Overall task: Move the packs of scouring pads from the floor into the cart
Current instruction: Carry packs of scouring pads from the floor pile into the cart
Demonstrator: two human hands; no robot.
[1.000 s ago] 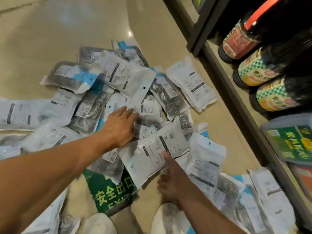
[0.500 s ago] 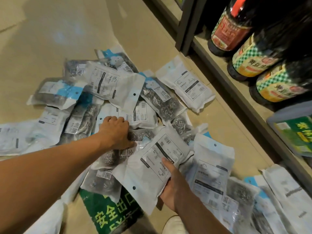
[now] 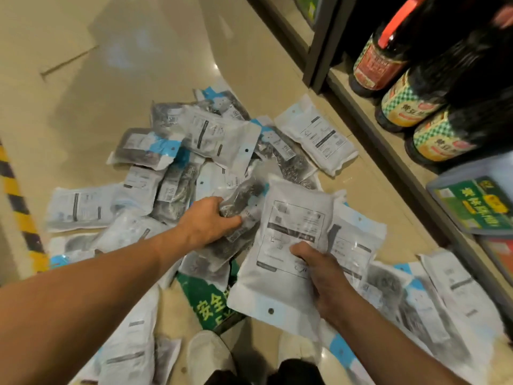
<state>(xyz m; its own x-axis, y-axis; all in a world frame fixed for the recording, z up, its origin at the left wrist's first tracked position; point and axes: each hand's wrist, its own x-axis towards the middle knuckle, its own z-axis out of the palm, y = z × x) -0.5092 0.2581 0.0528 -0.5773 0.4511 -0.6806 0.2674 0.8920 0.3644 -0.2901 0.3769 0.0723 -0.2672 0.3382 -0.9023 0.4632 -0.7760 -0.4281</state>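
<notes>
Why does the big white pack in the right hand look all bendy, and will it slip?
Probably floppy: the white pack bulges and bows where the right hand pinches its lower edge. Likely light for its size, since one thumb-and-finger grip lifts it off the pile. Its plastic looks shiny, so it might slide; the left hand grips another pack.

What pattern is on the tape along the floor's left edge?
Yellow and black diagonal stripes on the tape, seen in the head view.

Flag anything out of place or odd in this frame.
Packs of scouring pads lie strewn in an overlapping heap on the shop floor beside the shelf, partly covering a green floor sign. Each hand, left and right, grips a pack. No tears show.
</notes>
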